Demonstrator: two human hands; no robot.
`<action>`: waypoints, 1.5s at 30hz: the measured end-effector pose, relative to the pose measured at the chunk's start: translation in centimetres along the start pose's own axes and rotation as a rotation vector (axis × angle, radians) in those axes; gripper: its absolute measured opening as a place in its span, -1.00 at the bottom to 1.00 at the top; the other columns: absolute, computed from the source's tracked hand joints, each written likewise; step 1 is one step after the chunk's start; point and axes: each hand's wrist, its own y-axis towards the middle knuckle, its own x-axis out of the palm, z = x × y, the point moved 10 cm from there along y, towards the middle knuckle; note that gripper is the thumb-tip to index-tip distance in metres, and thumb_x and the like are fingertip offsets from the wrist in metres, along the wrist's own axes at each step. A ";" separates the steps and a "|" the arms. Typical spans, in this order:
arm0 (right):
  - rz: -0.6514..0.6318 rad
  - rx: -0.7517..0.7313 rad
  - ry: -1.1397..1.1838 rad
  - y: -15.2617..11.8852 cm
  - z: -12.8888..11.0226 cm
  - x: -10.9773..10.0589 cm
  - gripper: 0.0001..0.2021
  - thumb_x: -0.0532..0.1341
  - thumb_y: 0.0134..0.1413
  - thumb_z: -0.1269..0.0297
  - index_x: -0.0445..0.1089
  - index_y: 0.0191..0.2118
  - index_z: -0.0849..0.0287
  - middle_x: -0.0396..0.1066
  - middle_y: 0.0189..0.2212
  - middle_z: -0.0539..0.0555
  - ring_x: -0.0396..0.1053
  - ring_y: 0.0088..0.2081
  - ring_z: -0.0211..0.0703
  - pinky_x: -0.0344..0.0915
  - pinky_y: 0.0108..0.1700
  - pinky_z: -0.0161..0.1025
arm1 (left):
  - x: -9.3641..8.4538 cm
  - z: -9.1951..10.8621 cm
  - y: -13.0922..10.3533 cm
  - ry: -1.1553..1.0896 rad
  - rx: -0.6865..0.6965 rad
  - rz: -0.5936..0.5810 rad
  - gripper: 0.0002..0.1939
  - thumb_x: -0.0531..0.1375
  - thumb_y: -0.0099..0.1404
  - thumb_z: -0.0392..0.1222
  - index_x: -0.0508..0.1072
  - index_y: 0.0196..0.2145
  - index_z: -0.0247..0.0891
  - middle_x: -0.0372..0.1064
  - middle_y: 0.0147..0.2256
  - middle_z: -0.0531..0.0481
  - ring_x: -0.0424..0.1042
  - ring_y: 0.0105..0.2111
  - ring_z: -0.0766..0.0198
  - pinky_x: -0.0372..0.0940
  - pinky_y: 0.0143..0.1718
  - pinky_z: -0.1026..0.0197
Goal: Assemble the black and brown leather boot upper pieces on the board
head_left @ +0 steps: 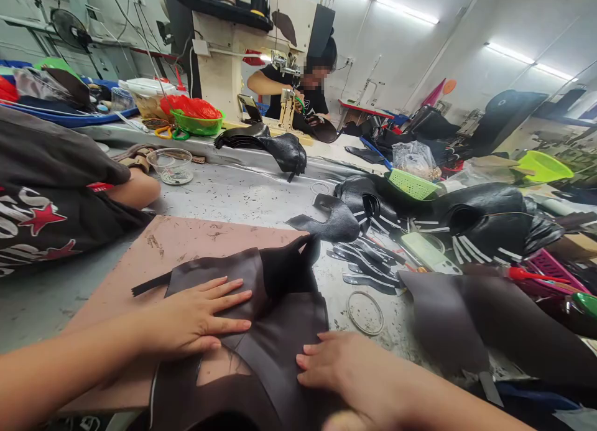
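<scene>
On a pink board at the near side of the grey workbench, partly passing over its right edge, lies a dark brown sewn leather piece. With twelve o'clock pointing away from the person, its long axis seems to run from about seven to one o'clock, although its near end leaves the view. The left hand rests flat on the upper left panel, palm down and fingers spread, and it closes around nothing. From this hand, the main body of the piece lies at three o'clock, its black inner side at two, and a narrow strip sticks out at ten. The right hand is placed over the right edge, fingers stretched upon the leather toward nine or ten o'clock, the thumb low, apart and blurred; I see no pinch there. Both hands touch the piece, but the left is nearer to the black inner side, while the right is nearer to the right border. From the right hand, a pale ring lies near at one o'clock, and loose brown leather sheets at two. Well apart from the piece, between eleven and twelve, stands a sewing machine.
</scene>
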 end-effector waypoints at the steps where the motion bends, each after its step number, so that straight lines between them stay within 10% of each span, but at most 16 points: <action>1: 0.051 0.084 -0.058 1.0 0.3 -0.2 -0.64 0.07 0.18 0.02 0.42 -0.10 0.15 0.53 -0.22 0.12 0.48 -0.22 -0.01 0.34 -0.13 -0.15 | 0.0 0.0 0.0 -0.003 -0.009 0.000 -0.49 0.09 0.30 0.03 0.07 0.17 0.24 -0.17 0.27 0.04 -0.19 0.26 -0.04 -0.23 0.23 -0.22; 5: 0.452 0.292 -0.253 4.2 0.6 -1.0 -0.82 0.09 0.16 0.25 0.37 -0.41 0.15 0.42 -0.53 0.06 0.36 -0.47 -0.08 0.22 -0.40 -0.19 | 0.2 0.1 0.1 0.029 -0.040 -0.048 -0.49 0.07 0.30 0.06 0.04 0.17 0.26 -0.18 0.27 0.01 -0.19 0.26 -0.10 -0.18 0.20 -0.30; 12: 0.847 -0.047 -0.247 3.6 -2.3 -0.7 -0.76 0.02 0.17 0.44 0.35 -0.10 0.20 0.41 -0.33 0.08 0.27 -0.31 -0.14 0.17 -0.24 -0.20 | -0.5 -0.3 0.0 -0.007 0.139 -0.050 -0.42 0.05 0.30 0.05 -0.03 0.23 0.10 -0.12 0.27 -0.01 -0.14 0.27 0.04 -0.21 0.26 -0.11; 21: 0.606 0.035 -0.366 4.6 -1.6 0.2 -0.56 0.04 0.19 0.08 0.20 0.15 0.07 0.06 0.24 0.24 0.13 0.15 0.00 -0.24 0.23 0.04 | -0.7 -0.5 0.2 -0.006 0.151 -0.066 -0.53 0.12 0.26 0.06 0.17 0.12 0.25 -0.24 0.29 0.05 -0.19 0.28 0.01 -0.19 0.24 -0.17; 30: 0.591 0.003 -0.230 3.4 -1.1 0.9 -0.68 0.07 0.17 0.28 0.35 0.02 0.13 0.21 0.15 0.21 0.16 0.14 -0.01 0.15 0.15 -0.01 | 2.2 -0.7 -2.2 0.042 -0.114 0.128 -0.43 0.08 0.20 0.24 0.10 0.16 0.24 -0.20 0.30 -0.06 -0.09 0.26 -0.10 -0.12 0.21 -0.22; 38: 0.336 0.131 -0.170 4.7 0.2 2.7 -0.50 0.00 0.25 0.18 -0.01 0.28 0.08 -0.05 0.29 0.10 -0.14 0.30 -0.02 -0.06 0.27 0.03 | 3.4 1.7 -3.8 0.159 -0.310 0.190 -0.29 0.05 0.09 0.39 0.11 0.17 0.19 0.03 0.23 -0.23 0.03 0.20 -0.26 0.09 0.08 -0.30; 45: 0.293 0.143 -0.177 4.8 0.2 2.8 -0.50 0.00 0.25 0.17 -0.02 0.28 0.02 -0.12 0.31 0.07 -0.15 0.30 -0.01 -0.09 0.27 0.02 | 0.4 3.3 -1.8 0.059 -0.058 0.138 -0.34 0.18 0.12 0.23 0.29 0.12 -0.08 0.21 0.14 -0.24 0.18 0.14 -0.16 0.05 0.16 -0.21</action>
